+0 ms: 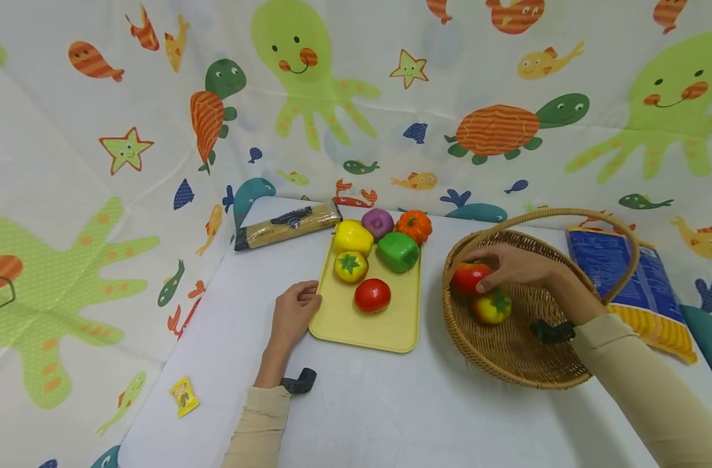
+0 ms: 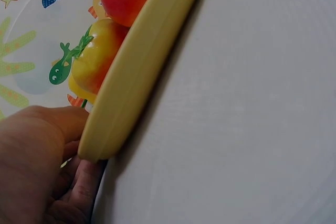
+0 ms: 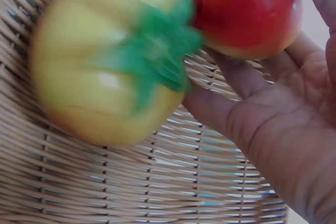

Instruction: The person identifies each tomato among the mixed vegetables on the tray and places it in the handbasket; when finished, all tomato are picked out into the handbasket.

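Note:
My right hand (image 1: 515, 266) reaches into the wicker basket (image 1: 522, 374) and holds a red tomato (image 1: 468, 278), its lower side yellowish in the right wrist view. Beside it in the basket sits a yellow-red tomato (image 3: 105, 61) with a green leafy top. The left hand (image 1: 296, 313) grips the left rim of a yellow tray (image 1: 364, 339); in the left wrist view its fingers lie around the edge. On that tray are a red tomato (image 1: 372, 296), a yellow tomato (image 1: 351, 266), a yellow pepper (image 1: 353, 237) and a green pepper (image 1: 398, 251).
A purple onion (image 1: 378, 223) and an orange pumpkin (image 1: 414, 226) lie at the tray's far end. Behind is a pasta packet (image 1: 289, 225). A blue-yellow bag (image 1: 631, 279) lies right of the basket, whose handle (image 1: 584, 213) arches overhead. A small yellow packet (image 1: 184, 396) lies front left.

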Demonstrator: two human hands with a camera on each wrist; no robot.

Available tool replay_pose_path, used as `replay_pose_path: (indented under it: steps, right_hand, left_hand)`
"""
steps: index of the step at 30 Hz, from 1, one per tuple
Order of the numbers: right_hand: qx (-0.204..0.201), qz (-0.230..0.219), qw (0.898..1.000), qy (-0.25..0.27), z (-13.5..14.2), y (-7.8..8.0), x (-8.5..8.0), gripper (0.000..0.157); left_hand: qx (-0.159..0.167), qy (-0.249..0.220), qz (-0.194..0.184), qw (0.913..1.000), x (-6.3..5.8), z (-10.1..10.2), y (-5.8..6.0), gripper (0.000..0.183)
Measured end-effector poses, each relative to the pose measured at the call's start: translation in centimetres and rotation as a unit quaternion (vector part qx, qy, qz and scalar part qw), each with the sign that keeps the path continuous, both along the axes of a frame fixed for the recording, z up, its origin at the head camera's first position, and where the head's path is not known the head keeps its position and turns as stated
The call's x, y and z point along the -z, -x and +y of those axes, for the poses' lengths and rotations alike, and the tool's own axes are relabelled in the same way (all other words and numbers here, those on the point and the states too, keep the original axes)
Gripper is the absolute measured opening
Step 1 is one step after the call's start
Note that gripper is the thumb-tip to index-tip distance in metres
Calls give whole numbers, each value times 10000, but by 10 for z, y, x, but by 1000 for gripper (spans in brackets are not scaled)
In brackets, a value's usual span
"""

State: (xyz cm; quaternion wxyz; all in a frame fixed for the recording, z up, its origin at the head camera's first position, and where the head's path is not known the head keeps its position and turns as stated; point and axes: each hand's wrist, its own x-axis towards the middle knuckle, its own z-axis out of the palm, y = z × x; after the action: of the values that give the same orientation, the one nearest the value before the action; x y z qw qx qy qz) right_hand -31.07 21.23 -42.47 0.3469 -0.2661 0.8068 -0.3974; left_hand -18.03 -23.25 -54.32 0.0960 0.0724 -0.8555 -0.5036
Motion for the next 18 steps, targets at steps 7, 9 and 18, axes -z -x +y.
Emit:
replay_pose_path:
  steps: [7, 9, 18]
  right_hand:
    - [-151, 4, 9999, -32, 2, 2, 7, 62]
    - [-219, 49, 9997, -10, 3, 3, 8, 60]
    - [-414, 81, 9988, -234, 4, 3, 10, 58]
  left_hand:
    - [-16, 49, -92, 9999, -1, 0, 0, 33]
    - [-20, 68, -99, 9999, -1, 0, 0, 33]
    - [10, 71, -56, 10000, 0, 0, 1, 33]
